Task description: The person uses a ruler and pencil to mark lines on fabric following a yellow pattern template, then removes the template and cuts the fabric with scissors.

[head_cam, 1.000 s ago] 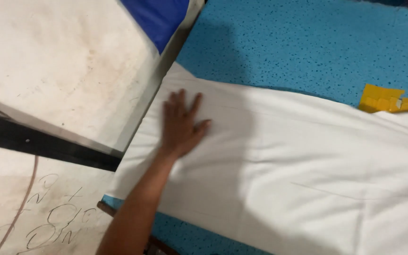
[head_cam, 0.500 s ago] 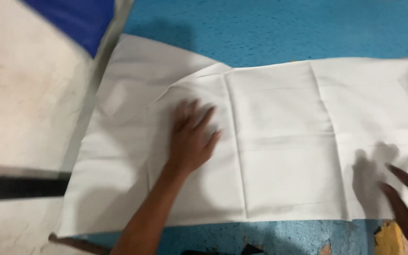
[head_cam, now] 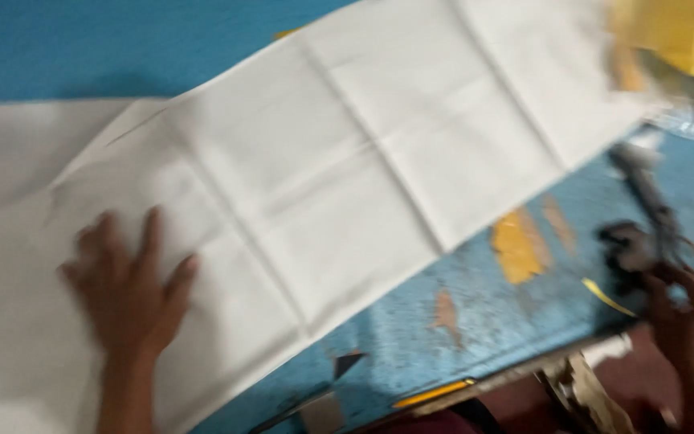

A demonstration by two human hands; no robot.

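A long white cloth [head_cam: 363,169] with fold creases lies spread on a blue tabletop [head_cam: 58,48]. My left hand [head_cam: 126,289] rests flat on the cloth's near left part, fingers spread, holding nothing. My right hand [head_cam: 684,317] is at the lower right, off the cloth, its fingertips at the black handles of a pair of scissors [head_cam: 636,233] lying on the table. The view is blurred, so I cannot tell whether the fingers grip the handles.
A yellow object [head_cam: 684,32] sits at the top right corner, next to the cloth's end. The blue surface has worn yellow-brown patches [head_cam: 516,245]. A thin yellow stick [head_cam: 431,394] lies along the near table edge, with a dark scrap [head_cam: 347,362] beside it.
The view has swung right along the cloth. My left hand stays flat on it, while my right hand has moved off the cloth to the scissors at the right.
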